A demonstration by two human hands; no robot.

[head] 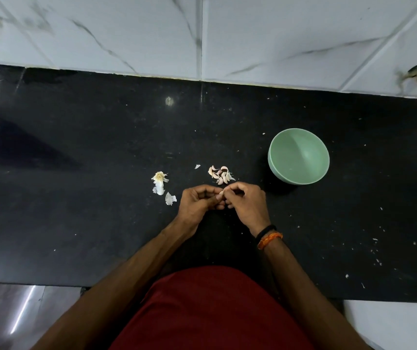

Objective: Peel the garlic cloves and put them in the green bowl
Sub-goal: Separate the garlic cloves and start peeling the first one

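where both hands (223, 199) pinch, one garlic clove (221, 192) between fingertips

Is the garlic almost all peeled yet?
Not nearly. The bulb is broken apart, with skins left on the counter. Both hands, left and right, pinch one clove. A pile of cloves waits unpeeled, and the bowl looks empty.
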